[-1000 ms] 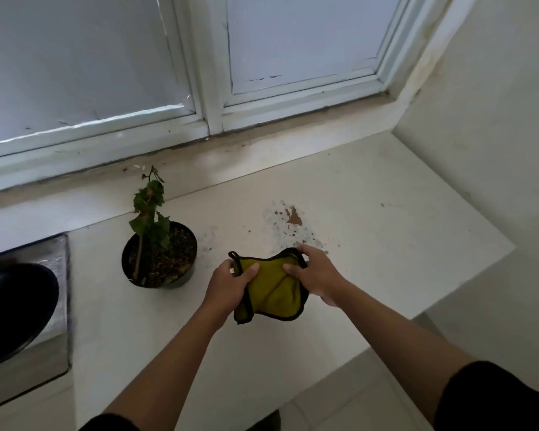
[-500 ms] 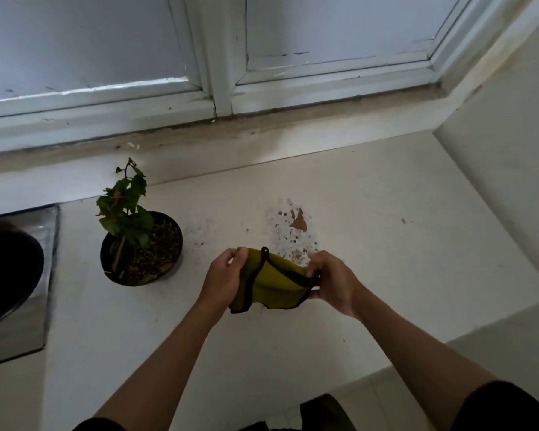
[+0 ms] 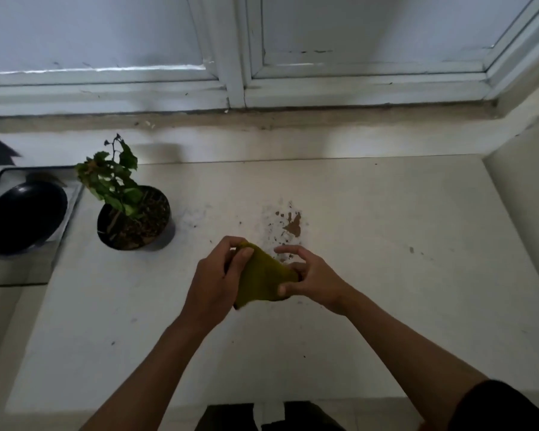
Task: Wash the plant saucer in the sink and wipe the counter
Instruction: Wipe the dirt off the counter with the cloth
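Potted plant (image 3: 134,216) left of dirt stain (image 3: 288,227) on counter (image 3: 386,275)

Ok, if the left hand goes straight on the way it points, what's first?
Probably the brown soil stain on the counter, just past the yellow cloth the left hand grips; height above the surface is unclear.

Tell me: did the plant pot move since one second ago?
No. The plant pot stays between the sink and the brown stain; only the camera shifted.

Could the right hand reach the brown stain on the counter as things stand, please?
Probably yes: the right hand holds the yellow cloth just short of the brown stain, with nothing between.
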